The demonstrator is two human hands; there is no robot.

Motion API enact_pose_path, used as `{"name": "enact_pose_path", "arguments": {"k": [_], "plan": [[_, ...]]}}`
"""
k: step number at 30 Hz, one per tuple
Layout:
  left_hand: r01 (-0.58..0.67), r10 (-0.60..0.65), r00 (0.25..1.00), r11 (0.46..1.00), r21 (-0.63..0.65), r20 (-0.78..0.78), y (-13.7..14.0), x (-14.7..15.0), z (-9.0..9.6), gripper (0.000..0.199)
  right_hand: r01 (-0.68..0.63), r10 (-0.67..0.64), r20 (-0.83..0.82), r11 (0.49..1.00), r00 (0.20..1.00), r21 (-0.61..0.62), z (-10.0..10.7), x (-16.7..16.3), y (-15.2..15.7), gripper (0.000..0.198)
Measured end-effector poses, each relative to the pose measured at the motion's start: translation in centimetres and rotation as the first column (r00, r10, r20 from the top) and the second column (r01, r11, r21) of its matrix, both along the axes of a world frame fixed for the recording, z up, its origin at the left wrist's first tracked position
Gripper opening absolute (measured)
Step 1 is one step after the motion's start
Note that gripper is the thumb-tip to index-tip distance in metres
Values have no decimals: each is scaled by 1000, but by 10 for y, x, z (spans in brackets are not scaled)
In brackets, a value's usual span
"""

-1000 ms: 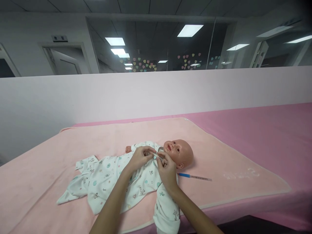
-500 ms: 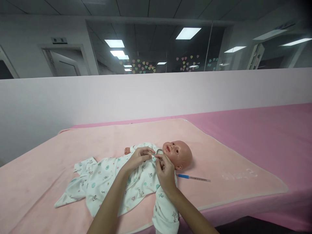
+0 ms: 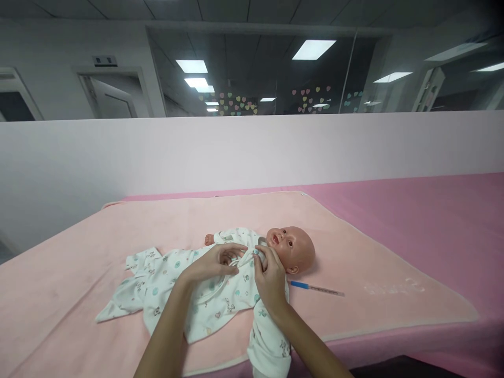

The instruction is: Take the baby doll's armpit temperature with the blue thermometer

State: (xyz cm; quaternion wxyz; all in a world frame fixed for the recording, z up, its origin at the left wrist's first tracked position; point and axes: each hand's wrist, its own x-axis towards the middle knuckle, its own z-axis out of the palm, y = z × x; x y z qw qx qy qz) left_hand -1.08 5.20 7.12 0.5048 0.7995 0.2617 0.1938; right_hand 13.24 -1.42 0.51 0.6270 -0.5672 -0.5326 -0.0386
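Observation:
A baby doll (image 3: pixel 293 248) lies on its back, head to the right, in a white baby onesie (image 3: pixel 167 268) printed with small animals and green dots. My right hand (image 3: pixel 271 278) is closed in a pinch on the onesie's edge just below the doll's chin. My left hand (image 3: pixel 214 261) rests over the chest beside it, with thumb and fingers apart around the open front edge. The doll's near sleeve (image 3: pixel 268 338) hangs toward me, partly behind my right forearm. One small doll hand (image 3: pixel 209 240) shows at the far sleeve.
Beside the doll's head lies a thermometer-like stick with a blue end (image 3: pixel 315 288). A peach blanket (image 3: pixel 378 262) is spread under everything, over a pink cover (image 3: pixel 441 226). Behind rises a low white wall (image 3: pixel 252 152), with a window above it.
My left hand has drawn back to the left from the right fingertips, and its thumb has spread away from the fingers. My right hand stays pinched at the collar. The view has shifted slightly.

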Motion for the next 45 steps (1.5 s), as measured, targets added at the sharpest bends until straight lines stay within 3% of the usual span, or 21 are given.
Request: {"name": "enact_pose_path", "arguments": {"k": [3, 5, 7, 9, 13, 18, 21, 25, 30, 33, 39, 45], "plan": [[-63, 63, 998, 998, 18, 31, -9, -19, -6, 49, 86, -105, 204, 991, 973, 103, -1, -3, 1, 22], [-102, 100, 992, 994, 28, 73, -16, -27, -11, 47, 42, -111, 430, 985, 896, 167, -1, -7, 1, 24], [-159, 153, 984, 986, 57, 87, -22, -31, -15, 44, -28, -71, 619, 988, 782, 149, -1, -13, 0, 21], [-240, 231, 969, 966, 98, 93, -25, -31, -18, 37, -31, -45, 691, 995, 721, 97, -1, -19, 0, 22], [-359, 338, 930, 920, 158, 147, -27, -28, -26, 31, 45, -62, 647, 998, 760, 44, -3, -23, 1, 23], [-400, 373, 910, 905, 146, 181, -26, -26, -31, 34, 127, -96, 592, 992, 800, -10, -4, -20, -1, 25], [-401, 373, 906, 908, 122, 202, -27, -25, -30, 35, 37, -29, 584, 999, 811, -1, -4, -15, -3, 24], [-373, 339, 922, 909, 188, 189, -32, -24, -24, 36, -121, 54, 585, 990, 809, 77, -4, -9, -5, 23], [-276, 238, 955, 932, 234, 178, -37, -22, -18, 27, -78, -12, 527, 986, 850, 149, -5, -7, -3, 22], [-344, 313, 938, 897, 279, 148, -38, -19, -22, 23, -69, -8, 509, 989, 861, 132, -4, -8, 0, 20], [-484, 456, 874, 797, 362, 165, -36, -12, -32, 15, -169, 110, 490, 983, 865, 77, -3, -9, 3, 21], [-443, 413, 896, 857, 262, 165, -32, -16, -31, 18, -171, 123, 458, 983, 881, 64, -1, -9, 3, 21]]}}
